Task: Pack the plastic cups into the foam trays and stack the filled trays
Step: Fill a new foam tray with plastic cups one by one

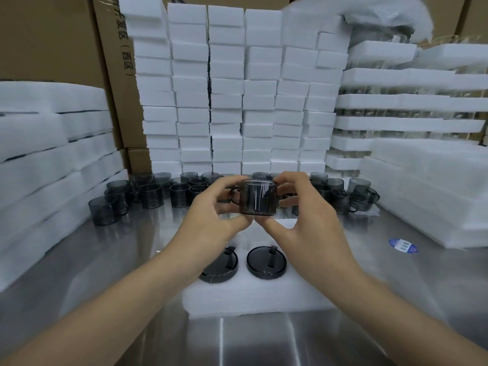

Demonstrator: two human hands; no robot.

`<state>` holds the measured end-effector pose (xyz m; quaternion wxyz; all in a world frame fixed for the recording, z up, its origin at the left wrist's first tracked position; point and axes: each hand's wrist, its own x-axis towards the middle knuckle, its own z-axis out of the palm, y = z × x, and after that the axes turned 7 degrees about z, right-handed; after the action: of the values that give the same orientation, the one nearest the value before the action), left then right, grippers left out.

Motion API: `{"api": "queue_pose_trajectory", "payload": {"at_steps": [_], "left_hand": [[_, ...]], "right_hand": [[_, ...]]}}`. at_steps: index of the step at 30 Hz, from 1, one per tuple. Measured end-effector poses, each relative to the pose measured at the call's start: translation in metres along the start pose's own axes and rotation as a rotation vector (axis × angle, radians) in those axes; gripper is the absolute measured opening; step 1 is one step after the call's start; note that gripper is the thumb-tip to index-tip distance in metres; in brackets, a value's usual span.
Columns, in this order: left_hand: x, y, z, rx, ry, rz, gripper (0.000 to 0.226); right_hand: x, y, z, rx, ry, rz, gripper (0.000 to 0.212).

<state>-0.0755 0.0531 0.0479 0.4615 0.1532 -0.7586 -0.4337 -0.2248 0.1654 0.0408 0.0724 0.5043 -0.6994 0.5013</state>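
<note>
So far the packing has barely started on this tray. The foam tray lies flat on the steel bench just in front of the person. Only two seated cups sit in its near row, side by side. The far part of the tray is hidden behind the hands, so I cannot tell how many pockets are left to fill.

A dark smoky cup is held in the air above the far half of the tray, its handle toward the left. The left hand pinches it, thumb under the base and curled fingers at the handle side. The right hand grips it from the other side, thumb below and fingers up at the rim.

Behind the hands, a long row of loose cups stands on the bench. That suggests most of the work lies ahead: this tray has to be filled and stacked, then many more. White foam stacks rise against the back, and I cannot tell whether they are filled. At the right, layered trays with clear cups between them look already done.
</note>
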Motion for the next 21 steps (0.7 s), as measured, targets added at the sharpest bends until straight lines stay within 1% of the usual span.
{"api": "queue_pose_trajectory", "payload": {"at_steps": [4, 7, 10, 14, 17, 19, 21], "left_hand": [[-0.002, -0.001, 0.004, 0.080, 0.034, 0.069, 0.054], [-0.006, 0.000, 0.008, 0.174, 0.062, 0.158, 0.054], [-0.009, 0.004, 0.010, 0.268, 0.094, 0.241, 0.055], [-0.012, 0.007, 0.010, 0.306, 0.058, 0.290, 0.059], [-0.013, 0.008, 0.009, 0.273, 0.051, 0.302, 0.066], [-0.013, 0.008, 0.009, 0.236, 0.035, 0.282, 0.073], [-0.010, 0.007, 0.008, 0.200, 0.024, 0.252, 0.074]], "right_hand": [[0.002, 0.003, 0.001, -0.079, -0.001, 0.033, 0.054], [0.002, 0.002, 0.000, -0.093, -0.004, 0.028, 0.061], [0.000, -0.001, -0.002, -0.120, -0.003, -0.036, 0.071], [-0.003, -0.004, -0.002, -0.211, 0.008, -0.140, 0.077], [-0.002, -0.004, -0.002, -0.151, 0.023, -0.128, 0.072], [-0.001, -0.003, -0.002, -0.060, 0.023, -0.092, 0.064], [-0.001, -0.003, -0.002, -0.001, 0.019, -0.058, 0.060]]}}
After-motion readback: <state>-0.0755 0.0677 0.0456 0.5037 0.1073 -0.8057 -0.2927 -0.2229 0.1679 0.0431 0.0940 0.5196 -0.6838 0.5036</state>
